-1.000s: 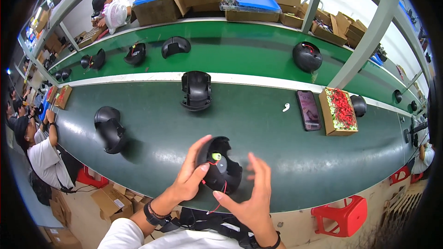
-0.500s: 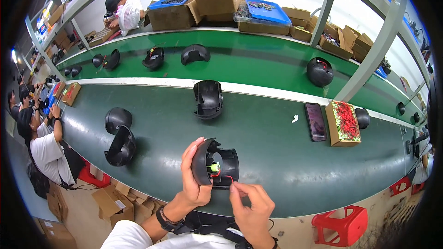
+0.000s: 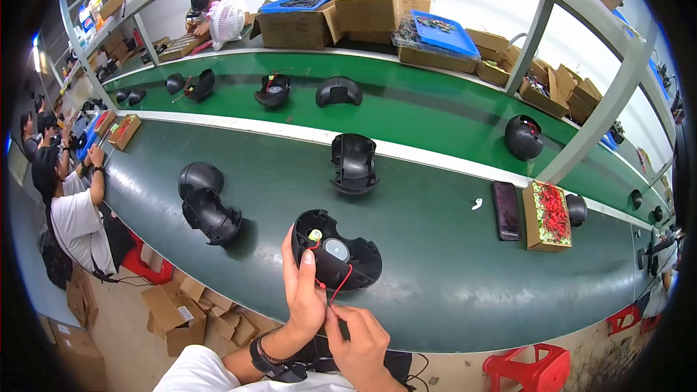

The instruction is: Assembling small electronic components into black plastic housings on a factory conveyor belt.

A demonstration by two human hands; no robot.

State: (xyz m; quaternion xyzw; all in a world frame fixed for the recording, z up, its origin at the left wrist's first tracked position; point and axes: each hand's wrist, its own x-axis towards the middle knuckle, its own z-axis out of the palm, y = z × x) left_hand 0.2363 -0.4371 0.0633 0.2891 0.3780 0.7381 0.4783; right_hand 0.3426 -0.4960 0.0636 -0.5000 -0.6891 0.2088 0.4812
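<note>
Changes against half a second earlier: the rounded black plastic shell is now showing its hollow inside toward the viewer, where it was facing right before. The bare left hand is still gripping the shell's near left side, its thumb pressing at the rim. The bare right hand is now sitting lower, just beside the heel of the left hand; its thumb and forefinger are keeping their pinch on the thin red wire.

Count, largest first: one dark green work table is extending beneath both hands, and one bright green strip is running far beyond them. One red plastic stool is standing right of the right hand. One black shell piece is resting beyond the left hand; two further black pieces are lying to its left. One cardboard box of red wires, one dark rectangular phone and one white earbud are lying beyond and right of the right hand. Inside the held shell, one flat grey disc and one small bright-green component are showing.

Materials: the table surface is reflecting light smoothly; the held shell is showing a notched, curved rim; the wire is bending in a slack arc toward the right fingertips.
</note>
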